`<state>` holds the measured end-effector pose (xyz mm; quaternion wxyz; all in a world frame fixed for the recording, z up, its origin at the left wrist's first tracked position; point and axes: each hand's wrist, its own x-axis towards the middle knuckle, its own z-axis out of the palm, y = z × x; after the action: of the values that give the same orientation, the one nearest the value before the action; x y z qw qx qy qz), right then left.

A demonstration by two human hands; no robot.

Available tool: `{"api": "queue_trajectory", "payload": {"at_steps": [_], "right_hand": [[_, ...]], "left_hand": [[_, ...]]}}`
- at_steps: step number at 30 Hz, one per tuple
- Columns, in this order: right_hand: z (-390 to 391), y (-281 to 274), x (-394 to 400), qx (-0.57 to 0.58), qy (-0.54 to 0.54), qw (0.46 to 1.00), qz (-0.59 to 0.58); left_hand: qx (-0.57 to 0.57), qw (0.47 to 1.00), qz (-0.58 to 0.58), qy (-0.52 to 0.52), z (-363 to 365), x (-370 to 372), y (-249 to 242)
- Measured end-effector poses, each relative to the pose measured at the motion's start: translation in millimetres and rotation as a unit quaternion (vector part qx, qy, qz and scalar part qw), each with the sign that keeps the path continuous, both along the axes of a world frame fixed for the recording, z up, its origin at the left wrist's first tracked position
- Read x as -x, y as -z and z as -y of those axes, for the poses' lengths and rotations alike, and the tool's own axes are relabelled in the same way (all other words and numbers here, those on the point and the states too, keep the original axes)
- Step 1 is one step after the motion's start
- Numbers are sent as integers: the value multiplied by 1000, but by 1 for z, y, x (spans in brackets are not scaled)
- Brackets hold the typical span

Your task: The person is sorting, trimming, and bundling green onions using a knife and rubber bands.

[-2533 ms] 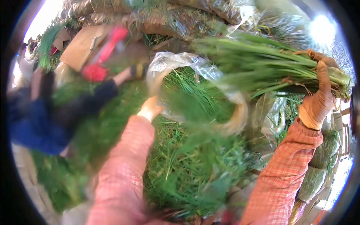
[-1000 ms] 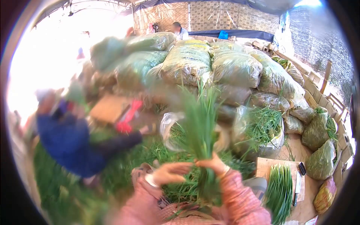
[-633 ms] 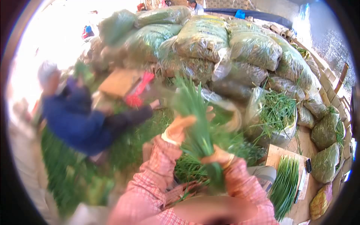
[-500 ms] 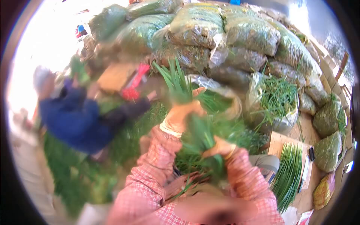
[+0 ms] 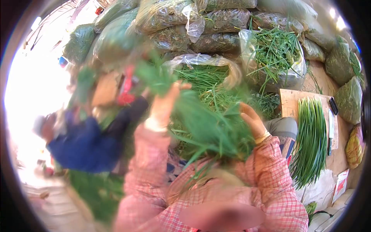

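Observation:
Long flat green leaves, which look like garlic chives (image 5: 205, 121), stretch in a blurred bunch between my gloved hands. My left hand (image 5: 164, 103) is closed round the bunch at the upper left, with blurred leaves sticking up above it. Beside the loose leaves on the right is my right hand (image 5: 253, 121), its fingers curled at their edge; the thumb side is partly hidden. More chives lie across my lap. Past my hands stands an open plastic bag (image 5: 234, 77) with green leaves inside.
A neat bundle of chives (image 5: 310, 139) lies on a wooden board (image 5: 288, 100) at right, beside a knife (image 5: 331, 129) and a black object (image 5: 333, 105). Another full bag (image 5: 299, 71) stands behind. Stacked bags (image 5: 166, 15) line the back. A co-worker in blue (image 5: 83, 145) sits left.
My hands have moved apart, the left one leftward and the right one up and to the right. The leaves between them are now spread wider. The view has shifted too.

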<state>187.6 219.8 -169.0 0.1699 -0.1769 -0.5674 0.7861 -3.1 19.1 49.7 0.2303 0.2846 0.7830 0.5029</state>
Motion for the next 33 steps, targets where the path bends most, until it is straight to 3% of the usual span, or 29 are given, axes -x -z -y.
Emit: {"api": "queue_trajectory", "payload": {"at_steps": [1,3,4,6,7,8,10,12,13,15,17,18,21,23,27,28,30,33], "right_hand": [[4,1,-4,-47,11,999,25],[-1,4,-2,-102,58,992,40],[-1,8,-6,-104,80,991,39],[-7,15,-4,-122,114,986,22],[-10,25,-2,-231,135,960,88],[-18,8,7,-254,164,951,64],[-11,-29,-5,-274,220,935,49],[7,-98,6,-281,230,930,-60],[18,-135,17,-287,209,930,-100],[44,-198,38,-438,140,867,-193],[77,-217,70,-426,78,878,-201],[102,-199,85,-451,133,865,-173],[118,-140,86,-466,63,880,-66],[118,-91,73,-461,41,887,4],[120,-35,54,-402,-45,903,143],[121,-27,53,-412,-10,903,118],[123,-14,52,-428,58,899,69],[118,-8,49,-308,-4,935,178]], "left_hand": [[-102,991,-52,67,2,-3,7],[-260,959,22,112,-2,-1,8],[-306,937,154,71,-4,-22,-23],[-126,990,-68,0,2,-6,-8],[-27,985,-164,-40,6,2,0],[-14,916,-400,25,-3,10,3],[-192,961,-193,48,-1,5,-15],[-152,984,-92,27,3,-13,-40],[-116,982,-143,47,-5,-20,-47],[-169,974,-145,36,-15,-34,-48],[-225,960,-160,49,-19,-37,-55],[-243,959,-144,35,-12,-38,-61],[-375,924,72,2,2,-71,-89],[-456,883,92,57,39,-41,-82],[-450,890,20,-70,55,-39,-84],[-442,892,2,-89,56,-39,-83],[-449,892,-8,-40,63,-30,-78],[-449,893,-23,-31,67,-23,-81]]}}
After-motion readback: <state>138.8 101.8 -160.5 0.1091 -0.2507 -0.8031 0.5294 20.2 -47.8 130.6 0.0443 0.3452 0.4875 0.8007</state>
